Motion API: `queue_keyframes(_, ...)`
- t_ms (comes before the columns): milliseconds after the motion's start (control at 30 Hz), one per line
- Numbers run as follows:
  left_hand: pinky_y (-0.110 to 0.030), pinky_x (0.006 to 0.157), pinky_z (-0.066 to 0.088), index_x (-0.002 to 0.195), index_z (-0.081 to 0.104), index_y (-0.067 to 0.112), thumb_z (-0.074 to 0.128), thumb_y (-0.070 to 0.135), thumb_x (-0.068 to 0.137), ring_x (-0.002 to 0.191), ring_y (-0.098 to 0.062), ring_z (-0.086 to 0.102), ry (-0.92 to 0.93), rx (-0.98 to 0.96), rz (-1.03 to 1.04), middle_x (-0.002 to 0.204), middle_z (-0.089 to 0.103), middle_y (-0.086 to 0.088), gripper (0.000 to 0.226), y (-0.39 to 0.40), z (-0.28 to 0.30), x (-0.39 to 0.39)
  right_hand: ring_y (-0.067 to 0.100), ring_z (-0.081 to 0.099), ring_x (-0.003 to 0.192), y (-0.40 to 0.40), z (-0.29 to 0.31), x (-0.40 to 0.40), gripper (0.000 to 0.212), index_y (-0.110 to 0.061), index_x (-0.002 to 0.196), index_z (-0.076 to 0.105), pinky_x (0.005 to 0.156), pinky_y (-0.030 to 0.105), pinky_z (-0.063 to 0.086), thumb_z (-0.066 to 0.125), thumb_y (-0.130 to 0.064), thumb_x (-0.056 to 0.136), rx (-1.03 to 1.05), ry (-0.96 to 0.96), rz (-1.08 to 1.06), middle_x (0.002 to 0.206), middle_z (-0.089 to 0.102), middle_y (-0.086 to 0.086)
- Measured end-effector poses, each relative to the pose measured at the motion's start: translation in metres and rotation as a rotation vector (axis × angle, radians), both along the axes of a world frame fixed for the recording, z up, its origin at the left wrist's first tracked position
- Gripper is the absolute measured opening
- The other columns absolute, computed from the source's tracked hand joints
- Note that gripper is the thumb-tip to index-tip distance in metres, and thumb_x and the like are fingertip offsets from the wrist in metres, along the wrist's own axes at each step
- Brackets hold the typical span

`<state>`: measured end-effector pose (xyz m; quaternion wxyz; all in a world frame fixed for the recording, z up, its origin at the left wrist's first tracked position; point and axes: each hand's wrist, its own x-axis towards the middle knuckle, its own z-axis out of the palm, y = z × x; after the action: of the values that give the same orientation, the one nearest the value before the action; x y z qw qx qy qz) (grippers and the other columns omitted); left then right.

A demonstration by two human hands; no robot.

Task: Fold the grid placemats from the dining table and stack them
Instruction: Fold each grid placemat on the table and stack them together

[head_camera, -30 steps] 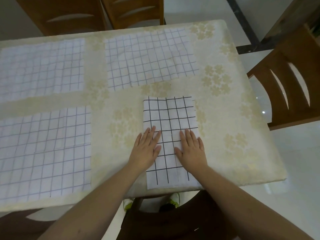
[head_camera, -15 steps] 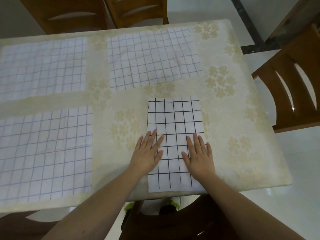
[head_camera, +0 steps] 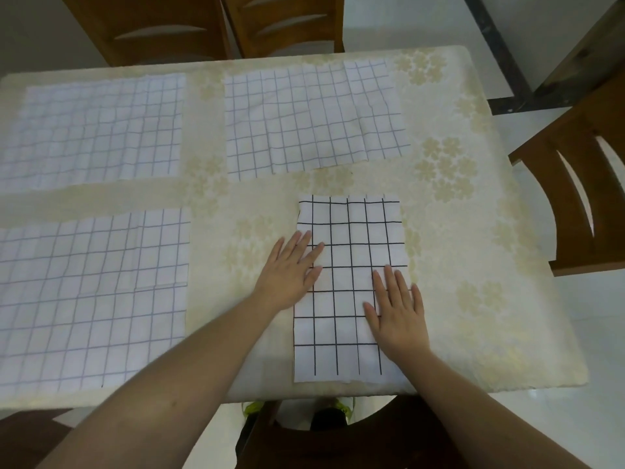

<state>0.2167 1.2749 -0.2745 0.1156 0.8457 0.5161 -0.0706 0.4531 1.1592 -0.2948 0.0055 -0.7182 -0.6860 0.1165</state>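
A white placemat with a black grid, folded into a narrow strip (head_camera: pixel 348 252), lies at the table's near right edge. My left hand (head_camera: pixel 291 270) rests flat with fingers spread on its left edge, partly on the tablecloth. My right hand (head_camera: pixel 397 309) presses flat on its lower right part. Three unfolded grid placemats lie spread out: one at near left (head_camera: pixel 91 296), one at far left (head_camera: pixel 94 130), one at far middle (head_camera: pixel 311 116).
The table (head_camera: pixel 473 265) wears a cream floral cloth. Wooden chairs stand at the far side (head_camera: pixel 189 22), at the right (head_camera: pixel 581 204), and just below me at the near edge (head_camera: pixel 338 441). White tiled floor lies to the right.
Both hands stay flat on the folded placemat. My left hand has slid up and outward to the strip's left edge; my right hand has shifted slightly toward its right edge.
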Motion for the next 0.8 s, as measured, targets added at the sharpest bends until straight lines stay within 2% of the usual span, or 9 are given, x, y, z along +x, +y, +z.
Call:
queue_keyframes(267, -0.042, 0.121, -0.008, 0.154, -0.005, 0.038, 0.003, 0.052, 0.101, 0.150, -0.018, -0.012, 0.097, 0.011, 0.030, 0.164, -0.009, 0.003, 0.056, 0.070, 0.004, -0.006, 0.017, -0.003, 0.151, -0.001, -0.004, 0.001, 0.064, -0.023, 0.156, 0.011, 0.120, 0.045, 0.004, 0.017, -0.052, 0.099, 0.029, -0.008, 0.008, 0.164, 0.005, 0.002)
queue_keyframes(467, -0.043, 0.121, -0.007, 0.155, -0.008, 0.030, 0.009, 0.052, 0.101, 0.150, -0.021, -0.012, 0.100, -0.055, 0.263, 0.164, -0.013, -0.001, 0.061, 0.084, 0.006, -0.002, 0.017, -0.001, 0.151, 0.000, -0.003, 0.001, 0.064, -0.022, 0.156, 0.013, 0.120, 0.046, 0.004, 0.018, -0.052, 0.099, 0.027, -0.009, 0.013, 0.164, 0.007, 0.003)
queue_keyframes(633, -0.044, 0.122, 0.002, 0.156, 0.003, 0.016, 0.020, 0.046, 0.103, 0.151, -0.021, -0.004, -0.106, -0.099, 0.483, 0.165, -0.002, -0.006, 0.064, 0.071, 0.008, 0.002, 0.018, 0.003, 0.150, 0.000, 0.002, 0.001, 0.063, -0.022, 0.155, 0.015, 0.120, 0.047, 0.005, 0.020, -0.051, 0.099, 0.053, -0.011, 0.005, 0.164, 0.009, 0.002)
queue_keyframes(800, -0.041, 0.122, 0.003, 0.156, 0.008, 0.014, 0.024, 0.043, 0.102, 0.151, -0.021, -0.002, -0.226, -0.051, 0.398, 0.164, 0.002, -0.007, 0.063, 0.017, 0.011, 0.001, 0.019, 0.002, 0.151, 0.000, 0.006, -0.005, 0.063, -0.021, 0.156, 0.012, 0.120, 0.049, 0.010, 0.023, -0.048, 0.100, 0.067, 0.000, 0.050, 0.164, 0.006, 0.002)
